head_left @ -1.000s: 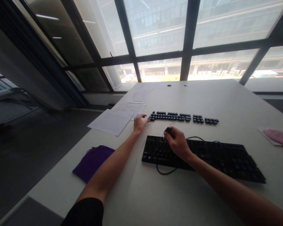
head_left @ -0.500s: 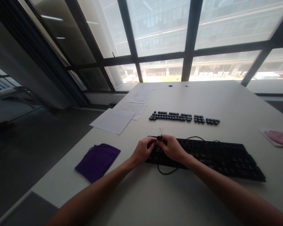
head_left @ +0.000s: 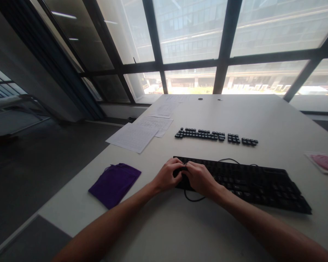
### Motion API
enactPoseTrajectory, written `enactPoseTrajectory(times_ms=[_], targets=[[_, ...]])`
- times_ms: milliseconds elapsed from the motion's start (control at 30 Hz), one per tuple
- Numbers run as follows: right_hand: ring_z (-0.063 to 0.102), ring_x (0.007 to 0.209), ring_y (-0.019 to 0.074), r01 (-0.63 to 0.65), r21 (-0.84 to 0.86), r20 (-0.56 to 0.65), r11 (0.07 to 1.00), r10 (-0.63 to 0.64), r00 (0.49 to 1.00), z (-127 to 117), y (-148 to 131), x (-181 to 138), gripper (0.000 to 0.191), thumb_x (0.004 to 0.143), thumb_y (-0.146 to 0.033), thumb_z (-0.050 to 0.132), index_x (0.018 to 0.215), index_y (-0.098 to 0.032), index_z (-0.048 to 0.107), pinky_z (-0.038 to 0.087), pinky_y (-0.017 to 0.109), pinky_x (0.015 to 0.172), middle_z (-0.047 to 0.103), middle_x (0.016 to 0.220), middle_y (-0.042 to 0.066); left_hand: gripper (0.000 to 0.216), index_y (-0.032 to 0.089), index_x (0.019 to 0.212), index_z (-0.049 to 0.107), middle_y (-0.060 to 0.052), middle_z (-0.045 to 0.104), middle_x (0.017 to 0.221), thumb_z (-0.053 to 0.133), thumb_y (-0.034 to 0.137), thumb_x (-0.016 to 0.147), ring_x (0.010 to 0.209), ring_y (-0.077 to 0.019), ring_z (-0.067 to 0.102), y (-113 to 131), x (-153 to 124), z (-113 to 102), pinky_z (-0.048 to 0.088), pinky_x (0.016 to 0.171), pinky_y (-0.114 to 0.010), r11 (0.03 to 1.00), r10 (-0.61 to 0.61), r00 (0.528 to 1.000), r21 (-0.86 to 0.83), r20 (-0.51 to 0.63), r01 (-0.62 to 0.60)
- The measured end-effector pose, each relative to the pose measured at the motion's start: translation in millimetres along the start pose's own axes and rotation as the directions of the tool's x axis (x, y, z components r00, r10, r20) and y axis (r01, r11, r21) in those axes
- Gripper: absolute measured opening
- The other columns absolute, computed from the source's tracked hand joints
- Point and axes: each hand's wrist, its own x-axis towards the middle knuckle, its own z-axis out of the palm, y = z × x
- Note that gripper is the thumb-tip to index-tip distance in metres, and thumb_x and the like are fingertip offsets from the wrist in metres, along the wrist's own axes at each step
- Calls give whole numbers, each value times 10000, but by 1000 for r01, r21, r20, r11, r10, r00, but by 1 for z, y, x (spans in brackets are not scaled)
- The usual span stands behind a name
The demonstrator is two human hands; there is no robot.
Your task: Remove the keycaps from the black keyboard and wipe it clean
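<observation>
My left hand [head_left: 168, 174] and my right hand [head_left: 199, 175] meet over the left end of a black keyboard [head_left: 251, 178], fingers closed and fingertips together. Pinched between them is a small dark wire keycap puller [head_left: 184, 165], mostly hidden by the fingers; only a little of it shows. Whether a keycap is held with it I cannot tell. A black cable [head_left: 192, 200] loops out from under the keyboard's near edge. Beyond the keyboard, loose black keycaps [head_left: 199, 134] stand in rows on the white table [head_left: 158, 225].
To the left lies a purple cloth pouch [head_left: 114, 185], with several printed sheets [head_left: 133, 137] behind it. A pink item in clear wrapping [head_left: 325, 163] is at the right edge. Large windows [head_left: 191, 32] rise beyond the table's far end.
The puller's two wire prongs, which stuck up above my fingers, no longer show upright. My fingertips have drawn together over it. The whole view has shifted slightly.
</observation>
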Motion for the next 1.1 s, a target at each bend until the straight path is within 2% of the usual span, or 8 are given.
enactPoseTrajectory(times_ms=[133, 300, 467, 600, 700, 767, 933, 1100], targets=[[549, 627, 166, -161, 182, -33, 970, 170, 985, -5, 1, 4, 192, 894, -189, 535, 707, -185, 577, 394, 267, 595, 623, 679, 15, 120, 242, 927, 730, -60, 648, 995, 706, 248, 809, 972, -224, 599, 1, 1, -2, 502, 893, -366, 1000, -14, 1000, -15, 25, 14], [545, 586, 153, -284, 351, -45, 892, 319, 947, -7, 3, 6, 198, 890, -228, 532, 708, -173, 589, 391, 248, 550, 595, 610, -7, 90, 251, 896, 757, -55, 672, 947, 736, 274, 811, 954, -218, 622, 1, 4, 3, 512, 879, -358, 994, -96, 995, -57, -40, 93], [530, 625, 154, -232, 303, -138, 924, 283, 949, -5, 0, 5, 209, 890, -257, 563, 697, -177, 583, 396, 259, 602, 604, 647, 3, 168, 249, 989, 740, -35, 698, 948, 729, 245, 821, 895, -192, 651, 6, 3, 2, 531, 825, -319, 988, -108, 990, -119, -92, 96], [512, 628, 152, -231, 278, -213, 932, 294, 932, -5, -2, 6, 207, 918, -308, 558, 755, -185, 590, 388, 258, 614, 598, 671, 1, 167, 227, 1002, 703, -38, 706, 945, 713, 250, 837, 869, -189, 659, 9, 3, -1, 537, 797, -311, 995, -71, 987, -85, -145, 59], [520, 618, 147, -270, 288, -180, 919, 329, 927, -5, -2, 7, 205, 941, -332, 532, 812, -190, 604, 390, 256, 622, 613, 684, -5, 164, 229, 1002, 668, -25, 699, 926, 708, 246, 844, 821, -173, 661, 7, 2, -1, 547, 793, -310, 998, -48, 977, -38, -205, 41], [533, 623, 147, -286, 311, -148, 906, 344, 927, -5, 0, 8, 211, 947, -337, 521, 825, -189, 610, 398, 256, 630, 629, 699, -3, 138, 233, 1003, 657, -37, 686, 983, 680, 240, 867, 838, -170, 659, 5, 2, 0, 555, 802, -314, 1000, -6, 976, -6, -219, 5], [523, 641, 148, -262, 383, -154, 886, 341, 927, -3, 5, 8, 231, 928, -332, 539, 766, -180, 601, 395, 253, 616, 609, 681, -9, 159, 235, 1053, 674, -71, 642, 1091, 574, 201, 935, 1016, -189, 630, 0, 2, 0, 539, 904, -335, 984, 163, 971, 95, -173, -148], [526, 650, 153, -238, 418, -173, 876, 334, 927, -6, 4, 10, 231, 903, -327, 562, 738, -171, 606, 409, 259, 627, 612, 677, -3, 211, 227, 1103, 675, -81, 634, 1095, 521, 216, 959, 980, -184, 637, 3, 0, 2, 557, 846, -316, 979, 191, 976, 91, -100, -182]])
